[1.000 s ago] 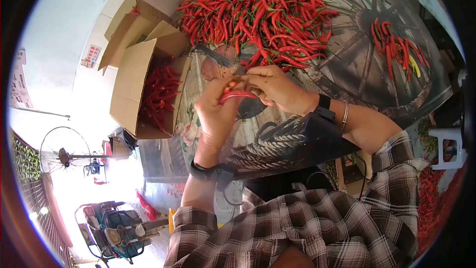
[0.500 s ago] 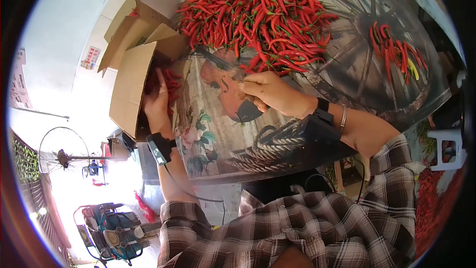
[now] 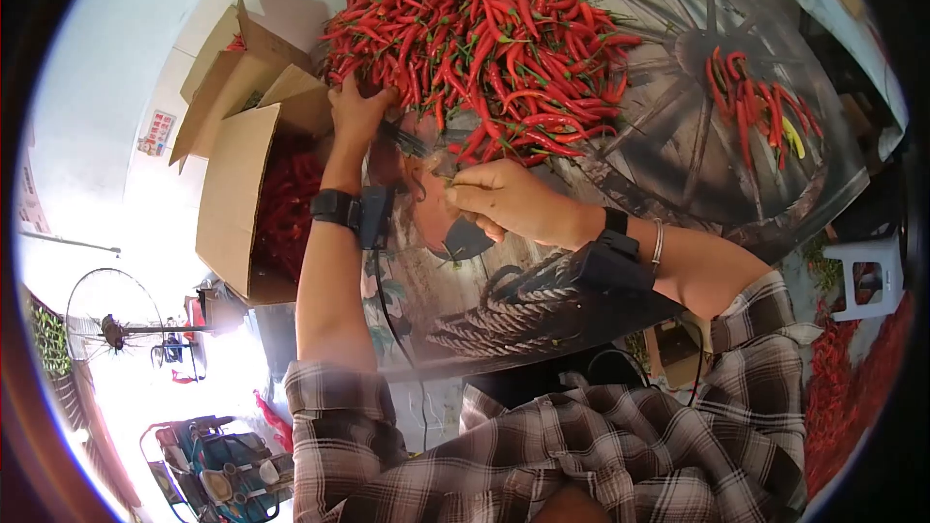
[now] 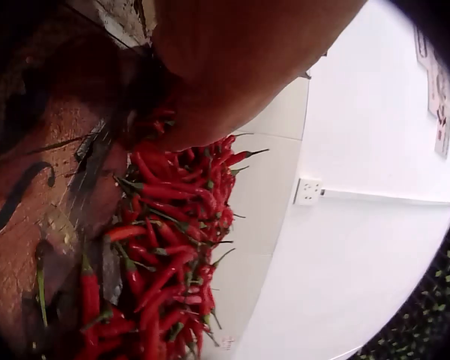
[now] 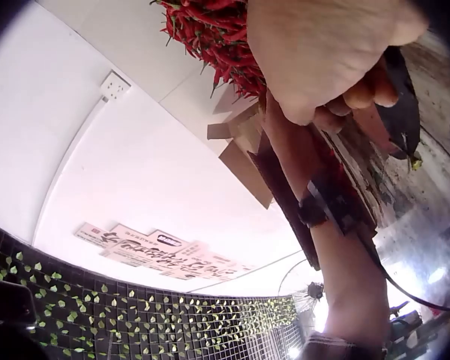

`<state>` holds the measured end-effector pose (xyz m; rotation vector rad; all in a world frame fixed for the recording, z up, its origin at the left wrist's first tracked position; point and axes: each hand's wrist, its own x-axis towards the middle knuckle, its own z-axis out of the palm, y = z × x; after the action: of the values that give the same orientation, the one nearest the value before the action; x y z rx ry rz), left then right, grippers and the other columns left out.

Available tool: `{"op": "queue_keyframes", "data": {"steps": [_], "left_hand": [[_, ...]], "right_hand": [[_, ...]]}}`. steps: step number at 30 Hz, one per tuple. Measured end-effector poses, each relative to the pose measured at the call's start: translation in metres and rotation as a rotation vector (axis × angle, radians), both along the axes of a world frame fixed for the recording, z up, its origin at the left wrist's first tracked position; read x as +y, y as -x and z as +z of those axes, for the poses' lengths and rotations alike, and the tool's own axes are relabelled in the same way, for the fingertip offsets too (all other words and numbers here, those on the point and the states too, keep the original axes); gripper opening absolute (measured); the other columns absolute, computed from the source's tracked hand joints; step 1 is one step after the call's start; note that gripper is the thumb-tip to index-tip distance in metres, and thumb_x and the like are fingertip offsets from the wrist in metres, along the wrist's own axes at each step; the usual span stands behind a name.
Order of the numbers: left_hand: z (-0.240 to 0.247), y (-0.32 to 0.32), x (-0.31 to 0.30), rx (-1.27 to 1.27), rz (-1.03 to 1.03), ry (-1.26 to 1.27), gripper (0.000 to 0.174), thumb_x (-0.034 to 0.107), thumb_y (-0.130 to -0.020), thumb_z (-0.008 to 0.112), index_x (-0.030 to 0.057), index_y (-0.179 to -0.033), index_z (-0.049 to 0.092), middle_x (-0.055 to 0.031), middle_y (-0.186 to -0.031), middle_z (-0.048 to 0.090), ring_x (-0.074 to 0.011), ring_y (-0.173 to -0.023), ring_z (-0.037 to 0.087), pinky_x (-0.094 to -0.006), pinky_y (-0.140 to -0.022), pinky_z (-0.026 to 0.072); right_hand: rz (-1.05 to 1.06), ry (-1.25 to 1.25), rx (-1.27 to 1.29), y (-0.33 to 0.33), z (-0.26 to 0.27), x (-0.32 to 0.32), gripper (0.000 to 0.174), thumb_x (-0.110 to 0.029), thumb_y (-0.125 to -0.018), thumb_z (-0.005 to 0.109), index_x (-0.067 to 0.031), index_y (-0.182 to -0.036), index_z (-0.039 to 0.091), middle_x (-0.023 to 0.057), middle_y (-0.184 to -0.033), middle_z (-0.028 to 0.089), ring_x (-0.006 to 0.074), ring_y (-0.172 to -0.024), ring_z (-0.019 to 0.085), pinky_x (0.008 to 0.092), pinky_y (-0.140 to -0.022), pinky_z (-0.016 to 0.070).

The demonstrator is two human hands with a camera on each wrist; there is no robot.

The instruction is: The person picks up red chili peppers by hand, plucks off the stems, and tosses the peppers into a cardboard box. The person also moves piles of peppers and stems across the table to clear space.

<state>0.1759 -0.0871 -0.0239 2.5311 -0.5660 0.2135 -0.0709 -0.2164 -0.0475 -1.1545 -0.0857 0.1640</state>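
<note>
At the left edge of a large pile of red chillies (image 3: 484,29), the left hand (image 3: 356,114) touches the peppers with thumb and fingers spread. The left wrist view shows that hand (image 4: 217,82) over the chillies (image 4: 165,247), its fingertips hidden. Over the middle of the printed tabletop is the right hand (image 3: 523,201), fingers curled and thumb against them; whether a small bit is between them cannot be made out. In the right wrist view the right hand (image 5: 322,56) also has curled fingers. An open cardboard box (image 3: 232,199) holds more red chillies (image 3: 286,203).
A small group of red chillies (image 3: 744,116) with one yellow chilli (image 3: 794,138) lies at the table's right. Another carton (image 3: 218,73) stands behind the box. A white stool (image 3: 865,281) is at the far right, and a cable hangs from the left wrist.
The left hand held a red chilli near the right hand, went into the box, then moved up to the pile with no chilli visible in it. The right hand stayed nearly in place.
</note>
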Motion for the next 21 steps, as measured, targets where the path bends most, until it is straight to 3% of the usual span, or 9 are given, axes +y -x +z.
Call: {"op": "queue_keyframes", "data": {"steps": [7, 9, 12, 21], "left_hand": [[-0.007, -0.010, 0.006, 0.056, -0.044, -0.009, 0.082, 0.039, -0.067, 0.073, 0.0089, -0.136, 0.040, -0.0303, -0.128, 0.036, -0.0439, -0.116, 0.044, -0.0429, -0.098, 0.0387], [-0.011, -0.008, 0.002, -0.074, -0.066, -0.084, 0.078, 0.040, -0.072, 0.071, 0.0068, -0.135, 0.040, -0.0295, -0.126, 0.037, -0.0440, -0.116, 0.045, -0.0423, -0.097, 0.0395], [-0.008, -0.002, -0.002, -0.060, -0.002, -0.094, 0.071, 0.038, -0.077, 0.067, 0.0046, -0.134, 0.041, -0.0298, -0.125, 0.038, -0.0443, -0.115, 0.045, -0.0421, -0.096, 0.0398], [-0.002, 0.040, 0.033, -0.115, -0.134, -0.099, 0.051, 0.026, -0.081, 0.065, -0.0017, -0.122, 0.052, -0.0272, -0.121, 0.042, -0.0430, -0.112, 0.047, -0.0420, -0.095, 0.0400]], "right_hand": [[0.013, 0.032, -0.002, 0.002, 0.004, -0.001, 0.024, -0.020, -0.095, 0.051, -0.0007, -0.084, 0.059, -0.0021, -0.052, 0.046, 0.0053, -0.040, 0.041, 0.0233, -0.039, 0.0297], [0.009, 0.022, 0.009, 0.002, 0.004, -0.002, 0.024, -0.020, -0.095, 0.051, -0.0004, -0.085, 0.060, -0.0021, -0.052, 0.046, 0.0053, -0.040, 0.041, 0.0234, -0.039, 0.0297], [0.033, 0.021, 0.019, 0.002, 0.006, -0.002, 0.023, -0.020, -0.095, 0.051, -0.0013, -0.085, 0.059, -0.0023, -0.055, 0.046, 0.0048, -0.042, 0.041, 0.0221, -0.041, 0.0310], [0.057, 0.066, -0.014, 0.002, 0.006, -0.003, 0.022, -0.020, -0.096, 0.051, -0.0020, -0.085, 0.058, -0.0027, -0.058, 0.046, 0.0044, -0.044, 0.042, 0.0205, -0.042, 0.0325]]}}
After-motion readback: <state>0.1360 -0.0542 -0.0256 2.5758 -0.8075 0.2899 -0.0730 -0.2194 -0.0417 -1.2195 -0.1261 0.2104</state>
